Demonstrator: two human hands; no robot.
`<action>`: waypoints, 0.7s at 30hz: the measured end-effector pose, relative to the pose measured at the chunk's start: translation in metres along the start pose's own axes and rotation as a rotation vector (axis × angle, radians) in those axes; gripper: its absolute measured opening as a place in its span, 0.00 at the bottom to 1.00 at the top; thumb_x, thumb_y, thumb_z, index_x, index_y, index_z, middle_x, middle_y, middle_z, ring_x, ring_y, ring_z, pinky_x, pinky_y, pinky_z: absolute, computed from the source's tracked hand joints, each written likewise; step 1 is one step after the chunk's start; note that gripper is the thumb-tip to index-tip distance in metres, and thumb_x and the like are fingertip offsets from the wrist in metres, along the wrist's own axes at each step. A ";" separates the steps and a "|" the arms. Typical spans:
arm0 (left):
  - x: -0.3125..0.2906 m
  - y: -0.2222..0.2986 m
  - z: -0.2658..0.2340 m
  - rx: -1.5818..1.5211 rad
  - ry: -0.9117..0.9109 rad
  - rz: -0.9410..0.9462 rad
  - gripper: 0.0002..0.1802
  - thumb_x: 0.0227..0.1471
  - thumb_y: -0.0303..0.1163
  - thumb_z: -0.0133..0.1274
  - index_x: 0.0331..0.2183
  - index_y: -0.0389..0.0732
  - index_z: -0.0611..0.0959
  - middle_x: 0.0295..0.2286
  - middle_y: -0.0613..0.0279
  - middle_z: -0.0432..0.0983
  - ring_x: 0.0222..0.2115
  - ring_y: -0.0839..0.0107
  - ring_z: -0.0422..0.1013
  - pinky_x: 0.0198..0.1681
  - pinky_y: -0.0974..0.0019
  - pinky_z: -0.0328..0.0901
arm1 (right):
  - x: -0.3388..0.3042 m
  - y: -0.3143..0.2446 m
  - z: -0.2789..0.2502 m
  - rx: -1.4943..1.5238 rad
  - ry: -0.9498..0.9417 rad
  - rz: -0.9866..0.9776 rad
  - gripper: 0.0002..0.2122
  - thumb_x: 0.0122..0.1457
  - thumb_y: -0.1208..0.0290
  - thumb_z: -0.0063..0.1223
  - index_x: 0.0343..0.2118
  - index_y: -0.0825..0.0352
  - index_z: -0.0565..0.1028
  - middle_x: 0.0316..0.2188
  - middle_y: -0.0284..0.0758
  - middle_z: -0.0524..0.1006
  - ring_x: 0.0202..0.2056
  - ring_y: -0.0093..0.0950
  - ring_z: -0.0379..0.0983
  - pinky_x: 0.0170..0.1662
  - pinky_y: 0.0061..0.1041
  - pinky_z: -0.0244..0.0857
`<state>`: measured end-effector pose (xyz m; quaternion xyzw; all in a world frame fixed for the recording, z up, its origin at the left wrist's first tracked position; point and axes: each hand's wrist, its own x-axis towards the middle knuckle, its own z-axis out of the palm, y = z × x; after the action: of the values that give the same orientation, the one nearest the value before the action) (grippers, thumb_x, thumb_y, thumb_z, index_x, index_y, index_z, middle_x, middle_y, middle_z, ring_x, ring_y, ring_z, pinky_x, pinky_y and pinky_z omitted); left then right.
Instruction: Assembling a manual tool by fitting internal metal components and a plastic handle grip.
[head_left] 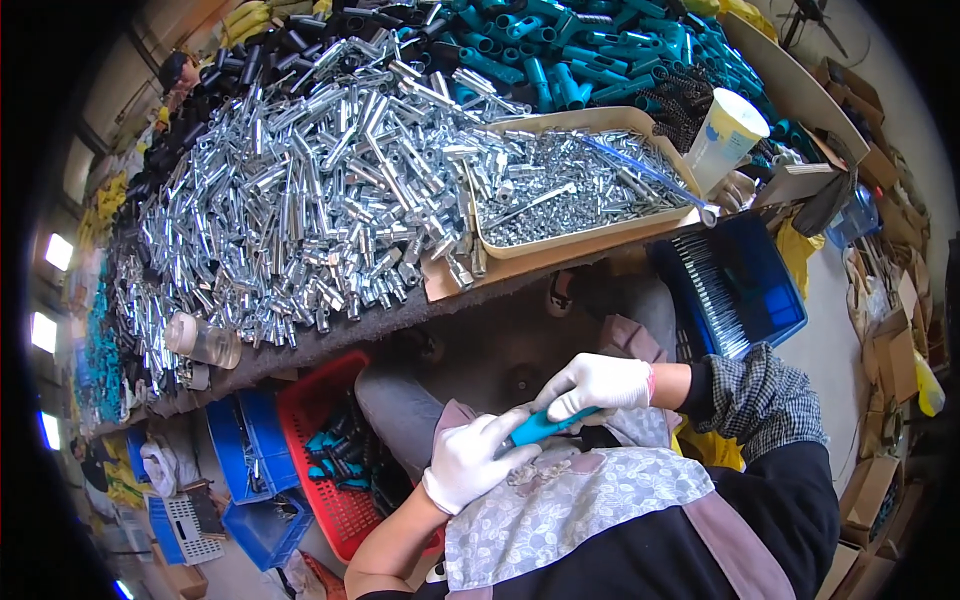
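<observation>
Head view: your left hand (475, 460), white-gloved, has its fingers pinching the left end of a teal handle (538, 428); your right hand (603, 385), gloved too, has thumb and fingers closed around its right part. Handle's over your lap, near side of the bench (395, 317). Far left, heap of shiny metal parts (320, 190); tray (600, 117) of small pieces right of it. Red basket (300, 450) near left, blue case (790, 300) right.

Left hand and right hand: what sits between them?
In the head view, a teal handle lies between them: the right hand grips it, and its left end meets the left hand.
</observation>
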<state>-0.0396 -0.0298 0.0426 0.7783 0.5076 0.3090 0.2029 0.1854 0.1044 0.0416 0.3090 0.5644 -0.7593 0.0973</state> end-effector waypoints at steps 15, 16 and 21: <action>0.024 0.003 0.015 -0.014 -0.030 0.004 0.29 0.42 0.42 0.67 0.46 0.39 0.82 0.27 0.53 0.79 0.26 0.57 0.78 0.31 0.60 0.71 | 0.005 -0.022 0.008 -0.206 0.045 -0.138 0.27 0.58 0.57 0.61 0.53 0.74 0.74 0.28 0.37 0.79 0.23 0.24 0.74 0.26 0.23 0.68; 0.025 0.002 0.017 -0.013 -0.028 0.006 0.29 0.42 0.42 0.67 0.46 0.39 0.82 0.27 0.53 0.79 0.26 0.57 0.78 0.31 0.60 0.71 | 0.006 -0.024 0.004 -0.281 0.027 -0.152 0.27 0.58 0.57 0.61 0.54 0.75 0.73 0.26 0.37 0.79 0.21 0.23 0.74 0.25 0.22 0.67; 0.034 0.003 0.018 0.052 0.065 0.060 0.25 0.42 0.38 0.67 0.44 0.40 0.83 0.27 0.53 0.79 0.25 0.55 0.78 0.28 0.61 0.71 | -0.012 -0.065 -0.056 -1.386 0.362 -0.973 0.07 0.55 0.68 0.55 0.31 0.65 0.81 0.33 0.39 0.81 0.37 0.39 0.78 0.40 0.36 0.72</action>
<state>-0.0153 0.0003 0.0410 0.7875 0.4984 0.3269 0.1567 0.1825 0.1757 0.0905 0.0204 0.9763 -0.1404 -0.1632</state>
